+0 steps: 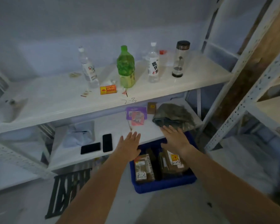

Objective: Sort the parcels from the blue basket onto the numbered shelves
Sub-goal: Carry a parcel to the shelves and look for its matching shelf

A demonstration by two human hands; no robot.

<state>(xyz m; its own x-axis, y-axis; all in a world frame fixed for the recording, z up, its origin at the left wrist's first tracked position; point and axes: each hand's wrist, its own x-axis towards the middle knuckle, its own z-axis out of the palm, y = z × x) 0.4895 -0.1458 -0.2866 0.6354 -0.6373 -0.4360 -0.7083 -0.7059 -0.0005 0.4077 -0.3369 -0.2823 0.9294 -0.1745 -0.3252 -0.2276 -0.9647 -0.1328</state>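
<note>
The likeliest slip from here was a mis-sort: the handwritten labels on the parcels (142, 170) were too blurred to read, and the only shelf number that showed was a scrawled "2-3" mark (128, 101) on the front lip of the upper shelf (55, 101), so a hurried glance could send a box to the wrong level. Clutter was the second hazard. The lower shelf (68, 159) carried two dark phones (107, 143) near its front edge, purple and pink packets (136, 115) further back and a grey-green cloth bundle (173, 117) to the right, while the upper one held a green bottle (125, 67) among other standing bottles; a parcel pushed in carelessly could sweep a phone off or topple a bottle. The parcels sat packed in the blue basket (165, 186), on the floor and partly tucked under the lower shelf, so one lifted straight up might catch that edge. Both arms reached forward, palms down. The left hand (130, 146) hovered over the shelf's near edge, fingers straight and spread, holding nothing. The right hand (174, 138) was likewise flat and empty, fingertips at the hem of the cloth bundle; whether they touched it could not be told.
</note>
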